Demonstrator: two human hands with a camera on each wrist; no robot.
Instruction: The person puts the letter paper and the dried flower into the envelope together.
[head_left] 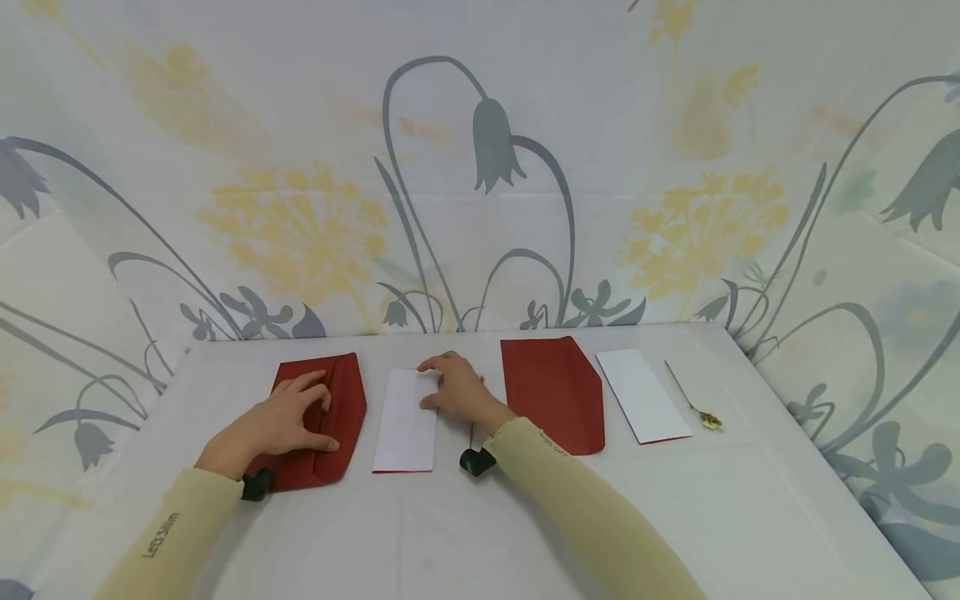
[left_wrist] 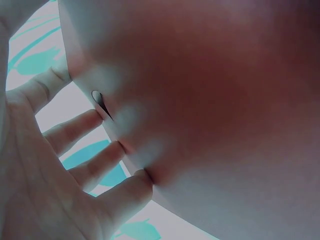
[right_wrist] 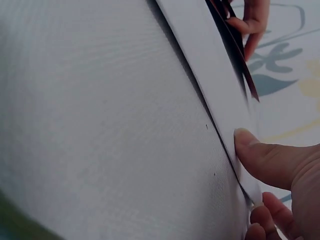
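At the left, my left hand (head_left: 281, 421) rests on a red envelope (head_left: 347, 400), thumb spread towards the lower side and fingers bent over the upper part. The left wrist view shows fingertips (left_wrist: 145, 180) touching the envelope's surface (left_wrist: 215, 100). Beside it lies a white folded card (head_left: 401, 429) with a red lower edge. My right hand (head_left: 461, 390) pinches the card near its upper right corner. In the right wrist view the thumb (right_wrist: 265, 155) lies on the card's face (right_wrist: 200, 55), with other fingers at its edge.
To the right lie a second red envelope (head_left: 551, 392), another white card (head_left: 641, 396) and a thin stem with a yellowish flower head (head_left: 711, 421). Another thin stem (head_left: 472, 433) is partly hidden under my right hand. A flower-patterned cloth (head_left: 480, 250) hangs behind the white table (head_left: 450, 533).
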